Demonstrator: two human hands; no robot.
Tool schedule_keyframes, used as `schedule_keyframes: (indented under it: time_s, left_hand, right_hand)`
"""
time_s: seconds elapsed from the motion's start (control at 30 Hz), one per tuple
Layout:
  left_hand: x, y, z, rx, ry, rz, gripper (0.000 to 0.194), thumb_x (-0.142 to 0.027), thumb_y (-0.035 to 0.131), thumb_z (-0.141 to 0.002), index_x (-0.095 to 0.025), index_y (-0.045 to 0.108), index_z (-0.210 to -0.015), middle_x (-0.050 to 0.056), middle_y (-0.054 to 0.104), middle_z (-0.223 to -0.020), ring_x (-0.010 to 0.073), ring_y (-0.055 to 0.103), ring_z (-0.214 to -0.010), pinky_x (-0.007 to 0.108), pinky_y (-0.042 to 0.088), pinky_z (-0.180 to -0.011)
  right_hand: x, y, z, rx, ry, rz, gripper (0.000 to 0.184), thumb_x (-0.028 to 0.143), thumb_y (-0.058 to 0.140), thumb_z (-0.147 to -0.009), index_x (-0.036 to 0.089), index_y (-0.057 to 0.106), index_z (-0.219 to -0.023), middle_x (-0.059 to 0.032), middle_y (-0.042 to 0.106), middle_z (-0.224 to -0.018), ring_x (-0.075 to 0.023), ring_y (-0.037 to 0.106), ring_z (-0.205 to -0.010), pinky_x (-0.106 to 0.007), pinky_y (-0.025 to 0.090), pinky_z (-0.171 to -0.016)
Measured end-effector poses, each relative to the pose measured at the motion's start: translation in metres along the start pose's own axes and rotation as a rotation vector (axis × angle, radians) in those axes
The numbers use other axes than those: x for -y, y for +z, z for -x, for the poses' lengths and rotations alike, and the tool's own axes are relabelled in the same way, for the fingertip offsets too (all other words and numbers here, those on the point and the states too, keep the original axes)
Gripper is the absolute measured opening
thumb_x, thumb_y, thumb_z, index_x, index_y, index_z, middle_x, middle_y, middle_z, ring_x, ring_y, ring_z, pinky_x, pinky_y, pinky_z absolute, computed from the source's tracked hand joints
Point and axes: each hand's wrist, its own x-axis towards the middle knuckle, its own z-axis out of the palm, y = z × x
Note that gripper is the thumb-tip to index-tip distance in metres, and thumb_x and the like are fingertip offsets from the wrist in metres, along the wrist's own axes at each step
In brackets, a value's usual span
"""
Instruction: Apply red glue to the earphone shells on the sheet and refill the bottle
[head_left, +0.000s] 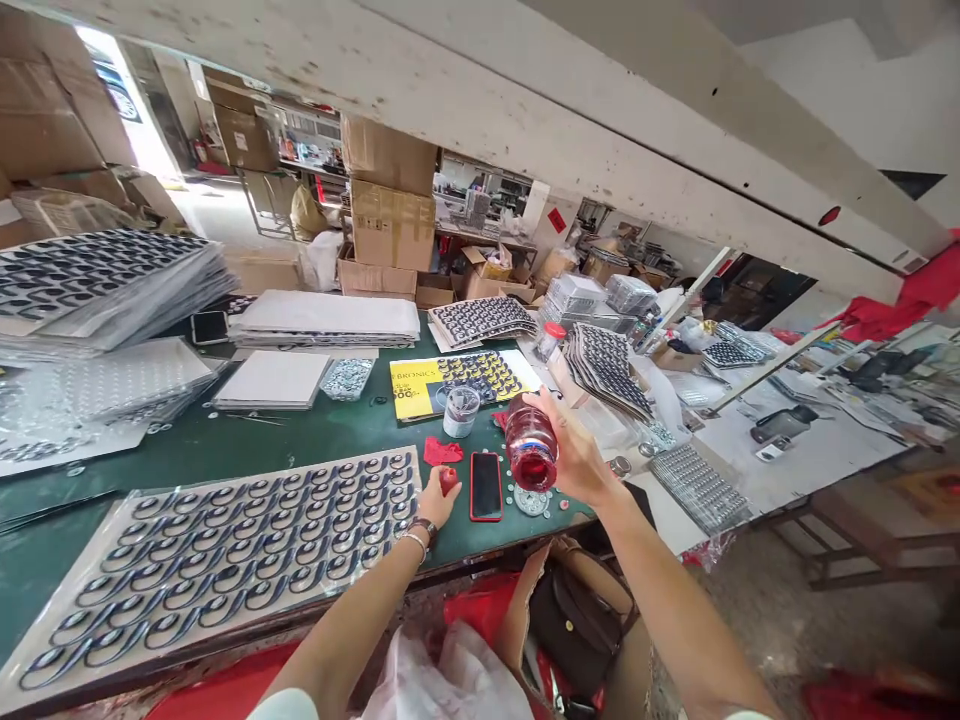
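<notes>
While the left hand [437, 503] is gripping a small red object [448, 480], the right hand [576, 450] is holding a tilted red jar [527, 432].
Near the phone [485, 487], the jar is hanging over the bench [345, 425]; wrapping its body firmly and tilting it slowly is probably giving better control. Beyond, a clear cup [460, 414] is standing, best left unbumped.

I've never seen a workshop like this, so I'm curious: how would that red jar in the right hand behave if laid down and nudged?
The jar is probably stiff, as its round wall shows no dent in the right hand. Its curved side would likely roll. The glossy surface suggests it may be slippery.
</notes>
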Motion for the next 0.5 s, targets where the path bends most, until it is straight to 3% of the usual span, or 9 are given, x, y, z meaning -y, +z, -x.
schedule_keyframes:
  time_s: [0.13, 0.27, 0.4, 0.5]
  left_hand:
    - [0.022, 0.01, -0.009, 0.035, -0.05, -0.078, 0.033, -0.035, 0.061, -0.093, -0.015, 0.059, -0.119, 0.008, 0.063, -0.115, 0.0207, 0.064, -0.1, 0.043, 0.055, -0.088]
    - [0.023, 0.004, -0.004, 0.024, 0.022, -0.104, 0.047, -0.03, 0.067, -0.087, -0.016, 0.052, -0.129, 0.012, 0.058, -0.127, 0.0267, 0.059, -0.115, 0.05, 0.049, -0.1]
    - [-0.014, -0.015, 0.018, -0.022, 0.226, -0.111, 0.092, -0.022, 0.078, -0.068, -0.015, 0.03, -0.146, 0.019, 0.039, -0.15, 0.0364, 0.037, -0.141, 0.053, 0.031, -0.118]
    - [-0.063, -0.035, 0.034, 0.038, 0.42, -0.104, 0.096, -0.031, 0.076, -0.072, -0.02, 0.022, -0.151, 0.016, 0.032, -0.156, 0.0333, 0.032, -0.145, 0.052, 0.028, -0.12]
  right_hand:
    - [-0.02, -0.004, 0.015, 0.015, 0.075, -0.014, 0.089, 0.016, 0.061, -0.089, 0.018, 0.005, -0.158, -0.0169, 0.056, -0.14, -0.0254, 0.056, -0.128, -0.042, 0.051, -0.105]
    - [-0.034, -0.004, 0.025, 0.001, 0.109, -0.025, 0.092, 0.019, 0.064, -0.087, 0.017, 0.006, -0.158, -0.0172, 0.057, -0.138, -0.0261, 0.058, -0.126, -0.043, 0.053, -0.103]
    - [-0.039, 0.004, 0.028, 0.01, 0.135, -0.066, 0.093, 0.019, 0.064, -0.087, 0.019, 0.004, -0.158, -0.0154, 0.056, -0.14, -0.0258, 0.057, -0.127, -0.043, 0.052, -0.104]
    - [-0.028, 0.019, 0.025, 0.039, 0.152, -0.144, 0.096, 0.021, 0.066, -0.085, 0.02, 0.003, -0.158, -0.0141, 0.054, -0.143, -0.0247, 0.056, -0.128, -0.04, 0.05, -0.106]
